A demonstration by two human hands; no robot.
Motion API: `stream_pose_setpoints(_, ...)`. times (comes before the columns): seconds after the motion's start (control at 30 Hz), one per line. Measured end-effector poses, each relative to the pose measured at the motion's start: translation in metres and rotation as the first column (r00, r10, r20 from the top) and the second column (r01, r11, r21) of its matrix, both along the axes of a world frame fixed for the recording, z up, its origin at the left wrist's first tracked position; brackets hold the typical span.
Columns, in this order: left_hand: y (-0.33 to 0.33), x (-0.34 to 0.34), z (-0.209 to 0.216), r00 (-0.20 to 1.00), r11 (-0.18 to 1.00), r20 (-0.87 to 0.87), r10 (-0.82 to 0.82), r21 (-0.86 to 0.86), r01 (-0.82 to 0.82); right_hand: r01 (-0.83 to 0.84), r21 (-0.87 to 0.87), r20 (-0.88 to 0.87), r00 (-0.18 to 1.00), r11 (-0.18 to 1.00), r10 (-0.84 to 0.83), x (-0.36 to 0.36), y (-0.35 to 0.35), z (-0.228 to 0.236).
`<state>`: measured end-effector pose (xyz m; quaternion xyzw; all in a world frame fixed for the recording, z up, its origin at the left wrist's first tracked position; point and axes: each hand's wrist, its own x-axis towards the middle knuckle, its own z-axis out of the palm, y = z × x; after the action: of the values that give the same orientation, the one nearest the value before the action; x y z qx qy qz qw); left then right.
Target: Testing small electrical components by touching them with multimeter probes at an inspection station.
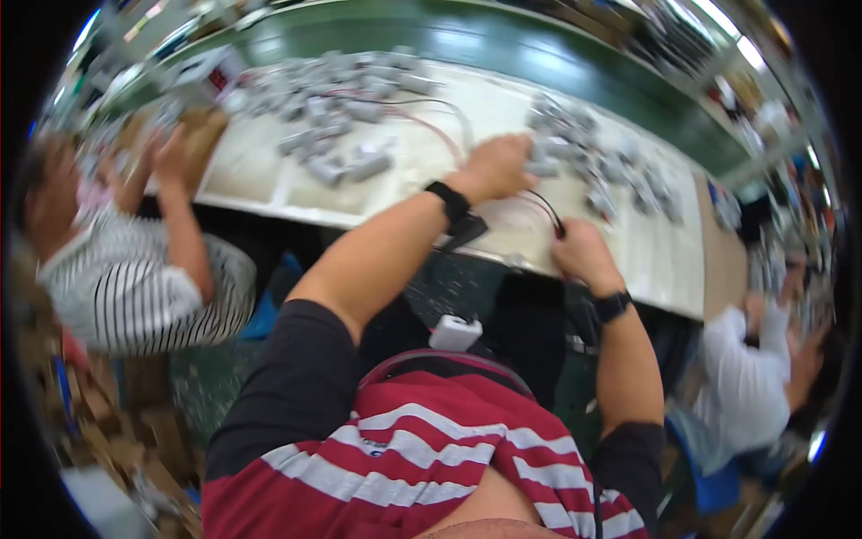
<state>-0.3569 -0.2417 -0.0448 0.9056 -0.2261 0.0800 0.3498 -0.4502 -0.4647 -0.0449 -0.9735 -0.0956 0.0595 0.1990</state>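
Worktable [660, 260]: one, pale-topped. Grey cylindrical parts: many, blurred; larger heap [321, 110] on the table's left, looser cluster [613, 163] on its right. Left hand [496, 168]: fingers curled inward at the cluster's near side, just beside a grey cylinder [544, 168]; whether closed on anything, cannot tell. Right hand [584, 250]: a fist at the table's front edge, clamped on the black lead [554, 214]. Black lead: thin, curved, spanning between the hands; reddish wire alongside.
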Motion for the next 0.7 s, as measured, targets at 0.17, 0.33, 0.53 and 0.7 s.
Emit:
stream_pose_setpoints(0.17, 0.021, 0.0, -0.005, 0.996, 0.994, -0.025, 0.091, 0.055, -0.089, -0.174, -0.185, 0.081, 0.978, 0.967, 0.191, 0.001, 0.026, 0.03)
stream_pose_setpoints(0.33, 0.026, 0.003, -0.014, 0.99, 0.991, -0.079, 0.118, -0.061, -0.123, -0.193, -0.13, 0.188, 0.958, 0.973, 0.215, -0.01, 0.024, 0.055)
stream_pose_setpoints(0.53, 0.059, -0.007, -0.018, 0.916, 0.744, -0.028, 0.401, -0.573, -0.343, -0.149, 0.534, 0.401, 0.911, 0.832, -0.094, -0.027, 0.036, 0.028)
stream_pose_setpoints(0.7, 0.057, -0.086, -0.015, 0.864, 0.756, 0.175, 0.472, -0.585, -0.294, -0.087, 0.658, 0.337, 0.922, 0.748, -0.19, -0.021, 0.018, -0.017)
